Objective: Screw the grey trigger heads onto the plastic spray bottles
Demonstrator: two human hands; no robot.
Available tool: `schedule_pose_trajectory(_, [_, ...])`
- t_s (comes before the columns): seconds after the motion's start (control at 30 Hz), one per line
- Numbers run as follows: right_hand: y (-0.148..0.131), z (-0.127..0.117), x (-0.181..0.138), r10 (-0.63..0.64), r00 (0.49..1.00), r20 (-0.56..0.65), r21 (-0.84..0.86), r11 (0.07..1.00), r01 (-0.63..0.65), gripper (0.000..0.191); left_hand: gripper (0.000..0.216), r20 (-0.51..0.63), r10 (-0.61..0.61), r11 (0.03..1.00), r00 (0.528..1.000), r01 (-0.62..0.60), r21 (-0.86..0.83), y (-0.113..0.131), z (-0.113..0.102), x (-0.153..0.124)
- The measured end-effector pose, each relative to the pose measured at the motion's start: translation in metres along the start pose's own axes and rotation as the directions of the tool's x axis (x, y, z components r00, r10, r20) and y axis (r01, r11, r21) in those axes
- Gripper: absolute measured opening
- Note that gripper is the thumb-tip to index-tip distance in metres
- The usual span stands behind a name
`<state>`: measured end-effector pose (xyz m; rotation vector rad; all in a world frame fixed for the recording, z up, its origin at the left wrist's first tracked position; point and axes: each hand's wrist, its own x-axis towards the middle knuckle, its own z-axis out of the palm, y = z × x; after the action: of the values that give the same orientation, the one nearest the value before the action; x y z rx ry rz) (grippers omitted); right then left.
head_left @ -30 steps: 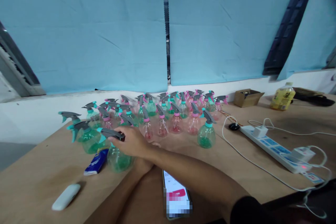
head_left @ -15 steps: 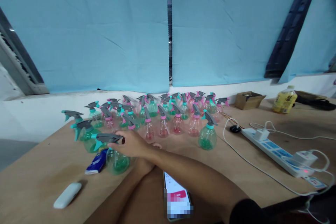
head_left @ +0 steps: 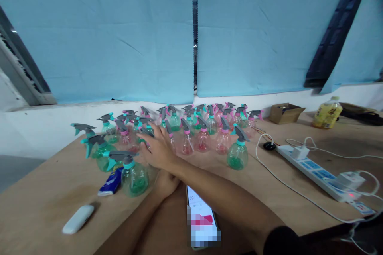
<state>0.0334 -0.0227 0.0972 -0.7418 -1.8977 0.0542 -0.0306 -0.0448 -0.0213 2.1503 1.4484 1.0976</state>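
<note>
My right hand (head_left: pixel 159 148) crosses over my left arm and reaches in among the spray bottles, its fingers spread. It is at the grey head of a pink-collared spray bottle (head_left: pixel 145 131), most of which it hides. Just in front and to the left, a green spray bottle (head_left: pixel 135 179) with a turquoise collar and trigger stands upright, free of my hand. My left hand (head_left: pixel 167 183) rests low beside that bottle, under my right wrist. Its fingers are hidden.
Rows of pink and green spray bottles stand behind; one green bottle (head_left: pixel 237 155) is at the right front. Nearby lie a blue packet (head_left: pixel 110 182), a white case (head_left: pixel 78 219) and a phone (head_left: pixel 199 203). A power strip (head_left: pixel 314 173) with cables, a cardboard box (head_left: pixel 285 114) and a yellow drink bottle (head_left: pixel 327 114) are at right.
My right hand has let go of the front green spray bottle's head and moved right and away from me to a pink-collared bottle. My left hand stays nearly in place.
</note>
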Motion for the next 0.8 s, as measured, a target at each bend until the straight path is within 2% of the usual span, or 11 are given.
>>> schedule_pose_trajectory(0.1, [0.015, 0.009, 0.001, 0.024, 0.992, 0.125, -0.003, 1.000, -0.024, 0.031, 0.023, 0.023, 0.051, 0.997, 0.998, -0.052, 0.065, 0.002, -0.004, 0.000])
schedule_pose_trajectory(0.2, [0.027, 0.015, 0.001, 0.058, 0.977, 0.207, 0.089, 0.993, -0.078, 0.030, 0.021, 0.031, 0.039, 0.990, 0.999, -0.043, 0.134, 0.005, -0.005, 0.003])
schedule_pose_trajectory(0.27, [0.031, 0.011, 0.002, 0.050, 0.985, 0.168, 0.154, 0.985, -0.077, 0.029, 0.017, 0.040, 0.018, 0.983, 0.999, -0.025, 0.182, 0.008, -0.006, 0.004])
schedule_pose_trajectory(0.37, [0.032, -0.005, 0.005, 0.029, 0.999, 0.034, 0.243, 0.969, -0.037, 0.028, 0.017, 0.082, 0.005, 0.980, 0.997, -0.021, 0.200, 0.016, -0.009, 0.005])
schedule_pose_trajectory(0.53, [0.034, -0.045, 0.014, -0.002, 0.994, -0.111, 0.341, 0.939, 0.040, 0.023, 0.020, 0.113, 0.094, 0.990, 0.989, -0.105, 0.099, 0.025, -0.012, 0.006])
schedule_pose_trajectory(0.7, [0.052, -0.074, 0.016, 0.140, 0.968, -0.210, 0.415, 0.909, -0.041, 0.039, 0.025, 0.058, -0.073, 0.995, 0.996, 0.069, 0.069, 0.018, -0.013, 0.008])
schedule_pose_trajectory(0.8, [0.073, -0.080, 0.009, 0.229, 0.956, -0.186, 0.507, 0.855, -0.106, 0.042, 0.023, 0.002, -0.104, 0.994, 0.995, 0.104, -0.029, 0.013, -0.013, 0.013])
